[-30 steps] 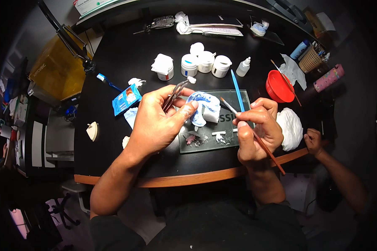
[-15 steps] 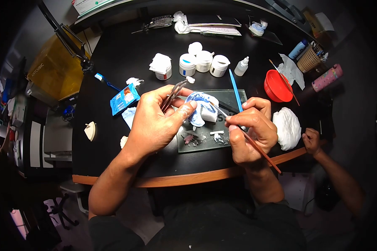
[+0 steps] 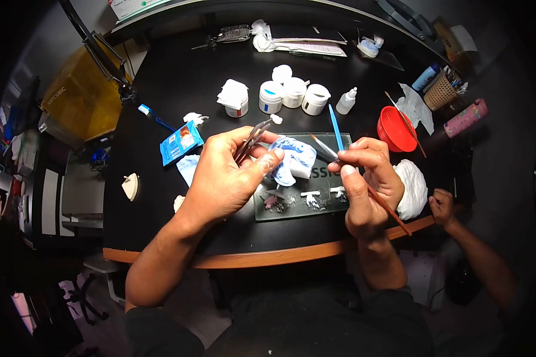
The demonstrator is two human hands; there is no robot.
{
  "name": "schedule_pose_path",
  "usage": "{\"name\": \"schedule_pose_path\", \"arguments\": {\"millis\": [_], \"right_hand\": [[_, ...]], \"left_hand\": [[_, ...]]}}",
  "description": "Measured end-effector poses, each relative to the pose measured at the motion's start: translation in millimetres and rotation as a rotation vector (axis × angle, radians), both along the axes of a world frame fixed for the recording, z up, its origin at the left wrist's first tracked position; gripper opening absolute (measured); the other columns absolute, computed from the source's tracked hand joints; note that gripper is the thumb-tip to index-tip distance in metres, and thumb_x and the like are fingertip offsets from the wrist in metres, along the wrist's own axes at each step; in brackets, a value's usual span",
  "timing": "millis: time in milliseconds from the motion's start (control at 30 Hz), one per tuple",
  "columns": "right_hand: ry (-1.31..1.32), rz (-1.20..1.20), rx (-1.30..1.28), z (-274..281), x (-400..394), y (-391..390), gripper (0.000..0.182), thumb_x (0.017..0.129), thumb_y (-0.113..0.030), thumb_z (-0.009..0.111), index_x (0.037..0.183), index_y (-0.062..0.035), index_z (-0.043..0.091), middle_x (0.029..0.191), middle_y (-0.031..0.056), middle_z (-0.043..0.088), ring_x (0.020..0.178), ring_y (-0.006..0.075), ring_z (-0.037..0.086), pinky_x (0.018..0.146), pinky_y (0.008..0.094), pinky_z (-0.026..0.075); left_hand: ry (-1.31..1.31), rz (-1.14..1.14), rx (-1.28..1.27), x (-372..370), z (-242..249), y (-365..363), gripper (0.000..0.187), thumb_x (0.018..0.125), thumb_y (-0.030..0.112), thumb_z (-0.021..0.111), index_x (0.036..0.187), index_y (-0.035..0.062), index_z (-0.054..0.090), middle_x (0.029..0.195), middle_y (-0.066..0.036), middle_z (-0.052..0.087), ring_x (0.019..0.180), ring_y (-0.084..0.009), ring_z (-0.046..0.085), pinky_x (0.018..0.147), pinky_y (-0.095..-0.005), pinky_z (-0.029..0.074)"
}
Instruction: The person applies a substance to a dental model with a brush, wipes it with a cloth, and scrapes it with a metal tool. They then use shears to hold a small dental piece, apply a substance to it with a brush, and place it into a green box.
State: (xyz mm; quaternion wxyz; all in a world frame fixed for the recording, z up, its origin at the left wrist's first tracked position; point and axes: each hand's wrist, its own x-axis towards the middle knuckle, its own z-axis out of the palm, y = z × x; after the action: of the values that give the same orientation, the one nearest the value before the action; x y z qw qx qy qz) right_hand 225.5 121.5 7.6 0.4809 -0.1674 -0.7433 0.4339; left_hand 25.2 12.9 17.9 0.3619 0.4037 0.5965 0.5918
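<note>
My left hand [image 3: 227,174] is closed around a horseshoe-shaped blue and white dental model [image 3: 294,157], pinching its left edge between thumb and fingers. The same hand keeps dark metal tweezers [image 3: 254,138], with a small white tuft [image 3: 276,119] at their tip. In my right hand [image 3: 372,187] a thin paintbrush [image 3: 389,209] with a reddish-brown handle is gripped like a pen. Its bristles point up and left, just right of the model and apart from it. Below both lies a glass slab [image 3: 271,214] bearing pink, white and bluish smears. A blue stick [image 3: 336,127] rests at its far edge.
Several white jars [image 3: 270,102] and a dropper bottle [image 3: 346,101] stand behind the slab. To the right are a red bowl [image 3: 396,132], crumpled white tissue [image 3: 410,189] and another person's hand [image 3: 441,206]. A blue packet [image 3: 181,144] lies left.
The brush tip has come away from the model as my right hand moved right and slightly down. My left hand still holds the model and tweezers. The view has shifted a little.
</note>
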Motion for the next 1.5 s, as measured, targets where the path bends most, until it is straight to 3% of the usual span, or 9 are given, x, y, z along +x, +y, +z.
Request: {"name": "schedule_pose_path", "arguments": {"millis": [100,533,633,733,800,867,967,1300,1500], "right_hand": [[-0.015,0.122,0.232,-11.7,8.7,34.1,0.015,0.087,0.006,0.063,0.102,0.0073,0.068,0.103,0.0140,0.064,0.099,0.0174,0.062,0.089,0.0286,0.053],[0.064,0.239,-0.369,17.3,-8.3,33.0,0.008,0.090,-0.001,0.059,0.092,0.0041,0.064,0.098,0.0148,0.063,0.075,0.0145,0.060,0.074,0.0272,0.050],[0.110,0.306,-0.467,13.8,-5.4,39.4,0.011,0.092,-0.003,0.056,0.096,0.0037,0.064,0.098,0.0154,0.064,0.077,0.0146,0.060,0.081,0.0286,0.049],[0.351,0.416,-0.693,17.8,-4.4,42.7,0.013,0.092,-0.005,0.055,0.097,0.0034,0.064,0.098,0.0152,0.064,0.079,0.0135,0.059,0.083,0.0286,0.048],[0.639,0.480,-0.994,21.3,-5.5,43.2,0.014,0.093,-0.006,0.055,0.098,0.0032,0.064,0.098,0.0150,0.064,0.080,0.0127,0.059,0.084,0.0280,0.048],[0.582,0.398,-0.993,17.6,-2.9,42.7,0.014,0.092,-0.006,0.056,0.098,0.0040,0.064,0.097,0.0143,0.064,0.080,0.0133,0.059,0.081,0.0268,0.048],[0.164,0.255,-0.464,16.3,-1.8,41.7,0.013,0.091,-0.003,0.057,0.098,0.0047,0.064,0.096,0.0133,0.064,0.081,0.0141,0.060,0.078,0.0263,0.049],[0.203,0.391,-0.713,13.2,-4.9,53.9,0.020,0.105,-0.017,0.055,0.101,0.0000,0.064,0.087,0.0073,0.066,0.082,0.0130,0.062,0.080,0.0291,0.049],[0.182,0.340,-0.455,23.2,-6.4,46.7,0.027,0.108,-0.020,0.050,0.110,0.0028,0.064,0.091,0.0096,0.069,0.086,0.0160,0.066,0.086,0.0318,0.051]], "left_hand": [[-0.004,-0.003,-0.001,-1.2,-2.3,-0.3,0.023,0.092,0.009,0.076,0.110,-0.0052,0.071,0.079,0.000,0.068,0.064,0.0006,0.051,0.057,-0.0176,0.040],[-0.021,-0.001,-0.012,0.5,-0.5,-0.6,0.023,0.092,0.009,0.076,0.110,-0.0050,0.071,0.077,0.003,0.066,0.064,0.0005,0.049,0.058,-0.0177,0.039],[0.026,-0.048,-0.063,-2.6,1.1,-2.5,0.026,0.096,0.011,0.073,0.117,-0.0035,0.070,0.089,-0.002,0.072,0.086,-0.0063,0.067,0.081,-0.0221,0.053],[-0.006,0.003,0.012,-0.1,-3.6,-0.5,0.022,0.093,0.008,0.075,0.110,-0.0048,0.071,0.078,0.003,0.065,0.064,0.0010,0.048,0.058,-0.0180,0.039],[-0.013,0.005,0.004,-0.2,-2.6,-1.0,0.021,0.093,0.008,0.075,0.110,-0.0045,0.072,0.077,0.004,0.065,0.064,0.0011,0.048,0.058,-0.0181,0.039],[-0.012,0.006,0.002,-0.6,-1.6,-0.8,0.021,0.093,0.008,0.075,0.109,-0.0043,0.072,0.077,0.004,0.064,0.064,0.0012,0.048,0.058,-0.0181,0.038],[-0.003,0.002,0.009,0.0,-2.6,0.2,0.020,0.093,0.007,0.074,0.110,-0.0041,0.072,0.077,0.004,0.065,0.065,0.0013,0.048,0.058,-0.0181,0.038],[0.004,-0.014,0.002,-0.6,-3.1,-0.5,0.022,0.093,0.009,0.075,0.111,-0.0044,0.071,0.079,0.002,0.066,0.065,0.0010,0.049,0.058,-0.0183,0.039],[-0.017,-0.013,0.004,-2.7,-3.1,-0.6,0.023,0.093,0.009,0.075,0.111,-0.0038,0.071,0.081,0.002,0.068,0.068,0.0001,0.054,0.061,-0.0179,0.042]]}}
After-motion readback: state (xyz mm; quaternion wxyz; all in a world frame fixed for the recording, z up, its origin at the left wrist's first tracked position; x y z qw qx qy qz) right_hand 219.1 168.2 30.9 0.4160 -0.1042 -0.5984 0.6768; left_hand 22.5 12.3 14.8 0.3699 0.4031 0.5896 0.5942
